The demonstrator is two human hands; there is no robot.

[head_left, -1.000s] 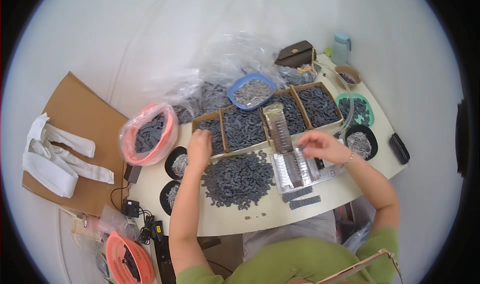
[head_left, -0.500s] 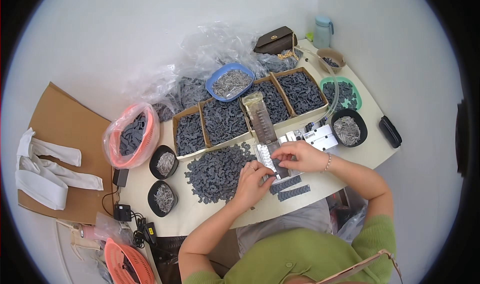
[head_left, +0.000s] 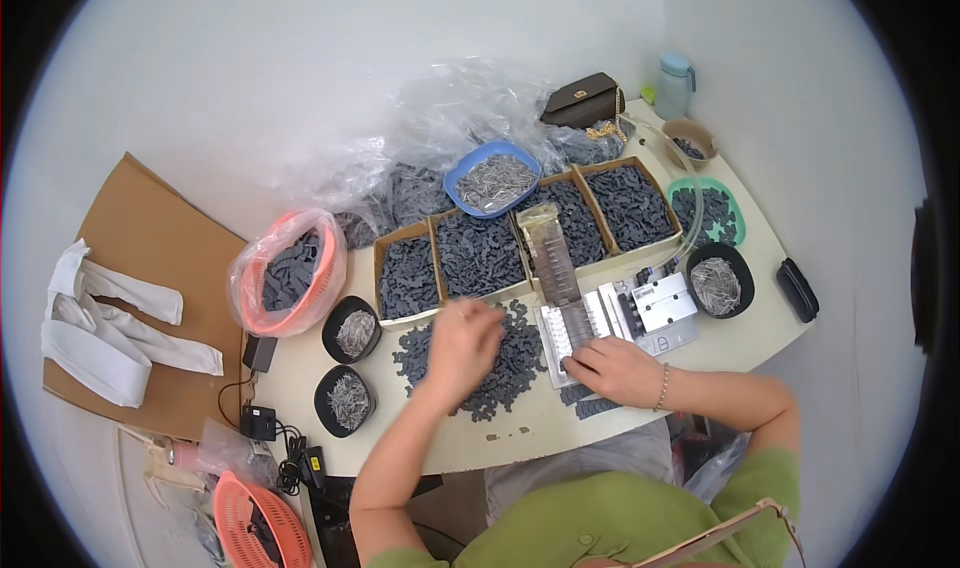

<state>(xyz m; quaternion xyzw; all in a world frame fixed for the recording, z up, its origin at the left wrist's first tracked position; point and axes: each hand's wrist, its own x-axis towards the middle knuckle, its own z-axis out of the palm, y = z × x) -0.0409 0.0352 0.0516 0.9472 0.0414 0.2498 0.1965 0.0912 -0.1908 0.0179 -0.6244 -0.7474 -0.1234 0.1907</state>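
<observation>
A loose heap of small dark grey plastic parts (head_left: 505, 363) lies on the white table (head_left: 745, 343) in front of me. My left hand (head_left: 460, 343) rests on the heap's left side with fingers curled; whether it holds any part I cannot tell. My right hand (head_left: 612, 368) lies palm down on the lower end of a silvery metal jig (head_left: 580, 318), beside a clear slanted chute (head_left: 552, 253). Flat strips of dark parts (head_left: 590, 406) sit just below that hand.
Three cardboard boxes (head_left: 478, 253) of dark parts line the back. A blue bowl (head_left: 493, 180) and black bowls (head_left: 352, 330) (head_left: 720, 283) hold metal pins. An orange basket (head_left: 288, 273), clear plastic bags (head_left: 450, 118), a brown purse (head_left: 582, 98), and cardboard with white cloths (head_left: 110, 318) surround the table.
My left hand has moved from beside the right hand leftward onto the heap. The right hand stays at the jig. The view has shifted slightly.
</observation>
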